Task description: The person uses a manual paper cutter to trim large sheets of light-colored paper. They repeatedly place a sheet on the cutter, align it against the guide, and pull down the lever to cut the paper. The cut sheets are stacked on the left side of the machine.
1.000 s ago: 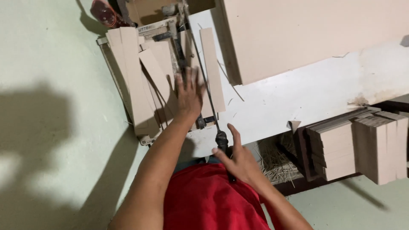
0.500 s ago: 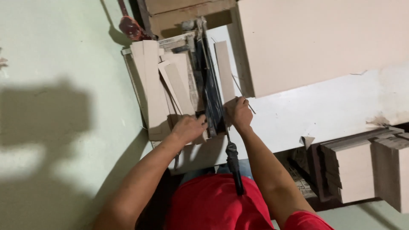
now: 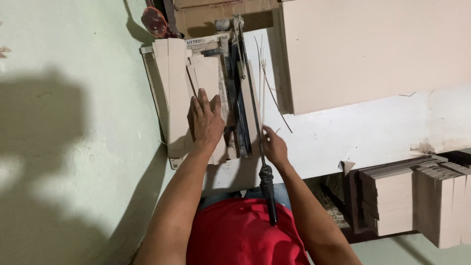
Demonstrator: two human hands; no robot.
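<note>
Left hand flat on the tile stack, right hand pinching slivers at the cutter

Your left hand (image 3: 206, 120) is spread, pressing the beige cut strips (image 3: 177, 93) on the manual tile cutter (image 3: 235, 93) atop the white desk (image 3: 353, 132); I'd keep that palm flat so nothing shifts. Your right hand (image 3: 274, 147) pinches the thin offcut slivers (image 3: 262, 83) beside the rail, so grip low, they look snappy. No containers, just stacked tiles (image 3: 412, 201) at the right.
</note>
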